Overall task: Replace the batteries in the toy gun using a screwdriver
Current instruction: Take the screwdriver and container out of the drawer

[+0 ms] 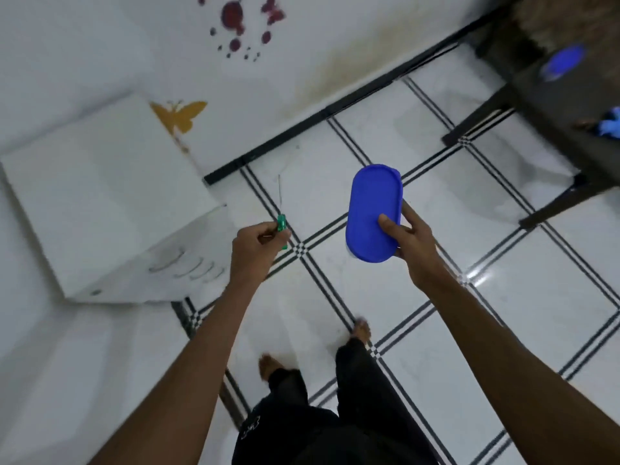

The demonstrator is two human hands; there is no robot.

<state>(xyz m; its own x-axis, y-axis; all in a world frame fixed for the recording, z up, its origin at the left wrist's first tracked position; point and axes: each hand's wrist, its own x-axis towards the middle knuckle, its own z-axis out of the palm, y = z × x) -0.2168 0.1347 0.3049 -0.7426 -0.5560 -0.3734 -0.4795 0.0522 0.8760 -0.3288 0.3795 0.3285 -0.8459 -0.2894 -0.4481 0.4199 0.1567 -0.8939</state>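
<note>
My left hand (256, 245) is closed around a screwdriver (281, 223) with a green handle; its thin metal shaft points up and away from me. My right hand (411, 241) grips a blue oval container lid (372, 209), thumb on top, with a pale container partly hidden beneath it. Both hands are held out over the tiled floor as I stand. At the far right, on a dark table (553, 105), lies a blue toy-like object (609, 124), blurred and cut off by the frame edge.
A white cabinet (110, 203) stands against the wall on the left. Another blue oval lid (563, 62) rests on the dark table at upper right. White floor tiles with black stripes lie below, and my feet (360, 330) are visible there.
</note>
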